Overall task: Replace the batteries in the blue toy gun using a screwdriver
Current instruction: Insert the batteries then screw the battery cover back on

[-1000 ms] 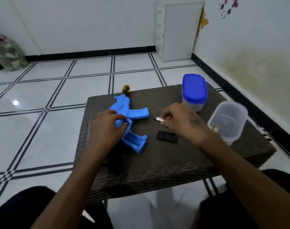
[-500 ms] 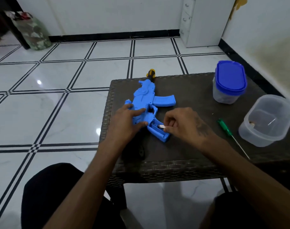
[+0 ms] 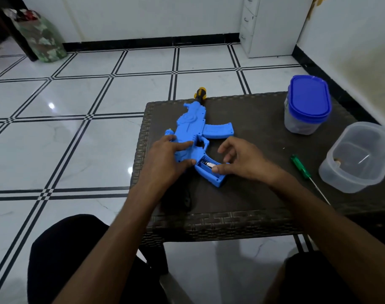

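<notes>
Both hands work on the blue toy gun [image 3: 200, 132] lying on the tabletop [image 3: 253, 194]: left hand [image 3: 167, 159] presses it flat with straight fingers, right hand [image 3: 239, 161] hovers with loosely spread fingers, its thumb touching a battery [image 3: 208, 164] in the open grip compartment.

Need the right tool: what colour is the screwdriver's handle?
Translucent green, on the screwdriver in the head view.

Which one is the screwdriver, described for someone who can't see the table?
On the dark woven table, look to its right side, beside the open clear tub. The screwdriver lies flat there: a translucent green handle with a thin metal shaft pointing toward the near edge.
</notes>
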The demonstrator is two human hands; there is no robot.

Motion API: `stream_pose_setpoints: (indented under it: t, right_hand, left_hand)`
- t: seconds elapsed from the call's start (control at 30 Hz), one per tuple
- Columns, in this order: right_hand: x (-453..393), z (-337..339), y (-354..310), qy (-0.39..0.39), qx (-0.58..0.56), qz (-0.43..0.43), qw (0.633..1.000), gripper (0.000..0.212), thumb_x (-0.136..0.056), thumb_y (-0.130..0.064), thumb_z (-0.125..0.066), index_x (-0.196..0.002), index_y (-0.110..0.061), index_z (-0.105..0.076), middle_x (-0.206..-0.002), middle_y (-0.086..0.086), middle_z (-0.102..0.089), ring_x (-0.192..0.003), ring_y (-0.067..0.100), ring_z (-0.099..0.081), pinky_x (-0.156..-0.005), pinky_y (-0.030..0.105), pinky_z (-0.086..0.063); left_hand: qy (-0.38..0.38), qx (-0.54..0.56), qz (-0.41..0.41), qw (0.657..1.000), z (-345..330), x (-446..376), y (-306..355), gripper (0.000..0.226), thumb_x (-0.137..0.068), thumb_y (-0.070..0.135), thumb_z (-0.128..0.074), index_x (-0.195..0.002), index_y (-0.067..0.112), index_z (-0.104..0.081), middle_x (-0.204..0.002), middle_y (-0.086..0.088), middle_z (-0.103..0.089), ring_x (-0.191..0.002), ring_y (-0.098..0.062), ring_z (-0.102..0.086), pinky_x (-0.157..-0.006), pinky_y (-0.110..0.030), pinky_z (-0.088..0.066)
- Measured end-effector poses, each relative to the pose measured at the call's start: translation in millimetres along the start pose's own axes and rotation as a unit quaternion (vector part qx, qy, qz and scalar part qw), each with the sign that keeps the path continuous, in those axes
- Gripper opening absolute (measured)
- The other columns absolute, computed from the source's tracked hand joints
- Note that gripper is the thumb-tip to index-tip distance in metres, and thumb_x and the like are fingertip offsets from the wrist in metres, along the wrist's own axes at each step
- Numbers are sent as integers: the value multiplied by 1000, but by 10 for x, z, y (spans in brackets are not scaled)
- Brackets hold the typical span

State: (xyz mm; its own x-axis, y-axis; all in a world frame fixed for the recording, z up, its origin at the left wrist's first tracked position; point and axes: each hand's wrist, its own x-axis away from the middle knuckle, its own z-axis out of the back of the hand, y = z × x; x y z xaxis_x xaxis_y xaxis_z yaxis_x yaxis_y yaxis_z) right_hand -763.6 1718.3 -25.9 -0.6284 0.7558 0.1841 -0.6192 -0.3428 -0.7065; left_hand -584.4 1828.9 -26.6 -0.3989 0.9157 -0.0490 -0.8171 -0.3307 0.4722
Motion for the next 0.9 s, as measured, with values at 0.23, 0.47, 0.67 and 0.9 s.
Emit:
stream_pose_setpoints:
  t: [0.23, 0.47, 0.67, 0.9]
  right_hand:
    - [-112, -15, -160, -85, -88, -80, 989, 27, -74, -12, -86, -90, -13, -64, -76, 0, -64, -66, 9, -57, -58, 22, -45]
    - [-100, -4, -177, -82, -93, -83, 989, 28, -74, -12, -86, -91, -13, -64, -76, -2, -63, -65, 7, -57, -56, 20, -43]
    - [-13, 67, -106, -114, -74, -68, 988, 21, -85, -19, -77, -103, -13, -68, -81, 2, -68, -67, 10, -57, -50, 21, -41]
    - [-45, 178, -116, -138, -45, -75, 987, 24, -85, -5, -74, -109, -10, -72, -95, 14, -75, -71, 17, -61, -58, 27, -51]
  left_hand:
    - [2, -21, 0, 1000, 14, 8, 17, 57, -81, 46, -72, -135, 38, -55, -152, -1, -39, -137, -19, -39, -106, -35, -36]
    - [-6, -3, 6, 1000, -4, 0, 7, 57, -81, 45, -73, -135, 37, -55, -152, -2, -38, -137, -22, -39, -107, -36, -36]
    - [-11, 2, 16, 1000, -17, 4, 18, 57, -82, 43, -72, -137, 37, -54, -154, -2, -36, -138, -22, -37, -108, -37, -35]
    - [-16, -2, 13, 1000, -10, -8, 22, 57, -83, 43, -72, -137, 35, -54, -153, -4, -37, -138, -24, -37, -108, -39, -35]
